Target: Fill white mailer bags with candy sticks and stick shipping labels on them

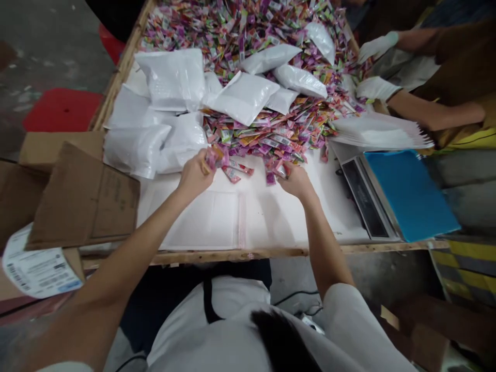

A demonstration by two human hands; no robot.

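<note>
My left hand [195,174] is closed around a small bunch of colourful candy sachets [215,155] at the near edge of a big heap of sachets [267,129]. My right hand [295,179] grips a few more sachets [279,169] pulled from the same heap. Loose sachets [236,170] lie between the two hands on the white table top [271,217]. An empty flat white pouch [209,219] lies on the table just below my hands.
Filled white pouches [174,77] are piled at left and atop the heap. A stack of empty pouches [382,132] and a scale with a blue tray [408,194] sit at right. Another person's gloved hands [375,88] work at far right. Cardboard boxes [83,199] stand at left.
</note>
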